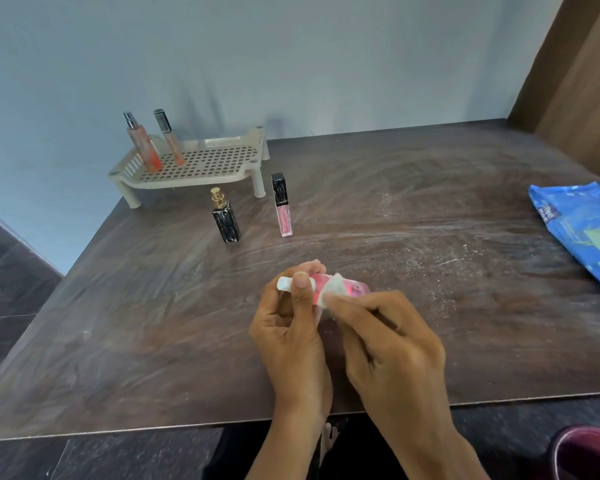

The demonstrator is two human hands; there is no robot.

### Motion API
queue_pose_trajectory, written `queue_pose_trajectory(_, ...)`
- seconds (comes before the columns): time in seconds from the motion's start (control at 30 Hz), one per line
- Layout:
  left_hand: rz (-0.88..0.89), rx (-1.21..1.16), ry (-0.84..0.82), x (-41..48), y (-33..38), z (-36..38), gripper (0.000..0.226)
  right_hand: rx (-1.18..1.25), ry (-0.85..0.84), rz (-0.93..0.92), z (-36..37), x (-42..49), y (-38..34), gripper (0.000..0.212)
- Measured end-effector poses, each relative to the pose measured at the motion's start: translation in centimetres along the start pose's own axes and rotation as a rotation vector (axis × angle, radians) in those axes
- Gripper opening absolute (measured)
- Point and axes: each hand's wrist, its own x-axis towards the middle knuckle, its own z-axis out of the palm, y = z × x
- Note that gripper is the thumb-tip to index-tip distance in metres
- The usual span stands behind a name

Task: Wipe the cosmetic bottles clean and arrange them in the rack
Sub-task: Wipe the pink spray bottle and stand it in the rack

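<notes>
My fingers and the white wipe [329,289] hide much of the pink bottle [352,288], so its label stays unreadable. My left hand [291,327] pinches its white cap end; my right hand [392,348] presses the wipe against its glossy body, above the table [153,323], well short of the rack [194,164].

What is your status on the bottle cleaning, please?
Left hand grips pink bottle by its white cap; right hand rubs it with a wipe. Two bottles in rack, two waiting on table. Nothing obstructing.
</notes>
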Motion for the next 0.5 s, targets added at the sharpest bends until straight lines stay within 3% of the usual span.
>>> queue_pose_trajectory(0.07, -0.016, -0.020, -0.020, 0.1, 0.0, 0.0, 0.029, 0.010, -0.032, -0.002, 0.4, 0.5, 0.0, 0.023)
queue_pose_trajectory(0.23, 0.005, -0.024, -0.018, 0.6, -0.3, -0.1, 0.033, 0.040, -0.121, 0.228, 1.4, 2.7, 0.5, 0.017)
queue_pose_trajectory(0.5, 0.045, -0.033, -0.030, 0.3, -0.5, 0.0, 0.024, -0.128, -0.188, 0.387, 0.1, 2.1, 3.8, 0.016)
